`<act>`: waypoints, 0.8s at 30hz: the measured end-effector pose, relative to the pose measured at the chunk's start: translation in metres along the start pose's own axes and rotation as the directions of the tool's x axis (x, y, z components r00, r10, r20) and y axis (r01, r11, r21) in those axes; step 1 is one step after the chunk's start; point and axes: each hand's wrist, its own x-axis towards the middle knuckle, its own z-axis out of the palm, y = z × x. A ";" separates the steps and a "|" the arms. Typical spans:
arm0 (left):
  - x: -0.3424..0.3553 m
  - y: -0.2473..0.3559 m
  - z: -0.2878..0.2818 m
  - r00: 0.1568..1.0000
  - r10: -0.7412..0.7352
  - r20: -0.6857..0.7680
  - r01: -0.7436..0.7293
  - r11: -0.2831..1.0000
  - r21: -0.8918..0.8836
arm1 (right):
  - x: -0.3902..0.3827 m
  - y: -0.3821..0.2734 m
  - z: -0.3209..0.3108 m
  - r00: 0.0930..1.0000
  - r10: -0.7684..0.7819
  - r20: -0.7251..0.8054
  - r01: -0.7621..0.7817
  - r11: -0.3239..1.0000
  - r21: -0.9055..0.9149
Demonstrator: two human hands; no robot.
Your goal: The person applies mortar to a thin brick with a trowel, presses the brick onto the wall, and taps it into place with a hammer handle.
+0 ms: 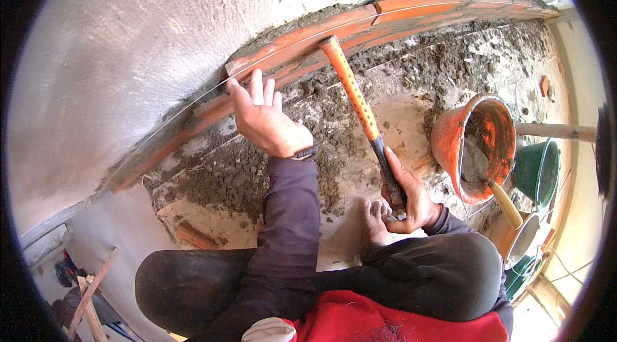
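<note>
Left hand [270, 125] held open, fingers extended, beside the brick row [347, 28] along the floor's [402, 117] wall-side edge; contact cannot be told. Orange-and-black tool [353, 91] clamped in right hand [414, 197], orange end angled toward that row. Orange bucket [448, 139] placed near the floor's right edge.

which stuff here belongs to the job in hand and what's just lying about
Seems part of the job:
- orange-handled tool, held in the right hand
- brick row and string, with the left hand beside them
- orange bucket with trowel

Probably just lying about:
- wooden sticks, lower left
- orange fragment, right
- green bucket, untouched
</note>
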 end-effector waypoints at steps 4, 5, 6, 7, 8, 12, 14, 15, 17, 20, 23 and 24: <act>0.001 -0.001 0.000 0.999 0.025 -0.022 -0.024 0.999 0.047 | -0.003 0.003 -0.001 0.999 -0.037 -0.005 0.037 0.999 -0.017; 0.002 -0.002 0.000 0.999 0.029 -0.022 -0.028 0.998 0.056 | -0.002 0.004 -0.002 0.999 -0.045 -0.005 0.045 0.998 -0.036; 0.003 -0.002 0.001 0.999 0.033 -0.023 -0.031 0.997 0.064 | -0.001 0.005 -0.004 0.999 -0.053 -0.004 0.053 0.997 -0.055; 0.005 -0.003 0.000 0.999 0.039 -0.023 -0.038 0.997 0.068 | -0.001 0.006 -0.004 0.998 -0.062 -0.001 0.062 0.996 -0.071; 0.005 -0.004 0.000 0.999 0.048 -0.016 -0.047 0.996 0.075 | -0.003 0.007 -0.004 0.999 -0.051 0.013 0.052 0.996 -0.077; 0.006 -0.004 -0.002 0.995 0.100 -0.009 -0.099 0.991 0.092 | -0.003 0.009 -0.001 0.995 -0.076 0.070 0.081 0.993 -0.083; 0.005 -0.006 -0.002 0.991 0.131 -0.031 -0.127 0.986 0.103 | -0.001 0.008 -0.001 0.993 -0.082 0.079 0.088 0.993 -0.079; 0.005 -0.006 -0.001 0.991 0.130 -0.028 -0.126 0.987 0.103 | 0.002 0.009 0.001 0.995 -0.073 0.072 0.078 0.994 -0.075; 0.004 -0.004 0.000 0.992 0.127 -0.028 -0.124 0.987 0.104 | 0.001 0.015 0.006 0.997 -0.050 0.067 0.055 0.995 -0.077; 0.001 -0.003 0.004 0.991 0.130 -0.037 -0.126 0.986 0.106 | -0.008 0.021 0.006 0.998 -0.031 0.059 0.038 0.991 -0.126; -0.004 -0.006 0.006 0.988 0.146 -0.043 -0.142 0.986 0.089 | -0.027 0.037 0.010 0.994 0.106 0.027 -0.093 0.949 -0.302; -0.006 -0.007 0.006 0.987 0.156 -0.046 -0.152 0.985 0.081 | -0.032 0.046 0.009 0.994 0.110 0.022 -0.094 0.925 -0.369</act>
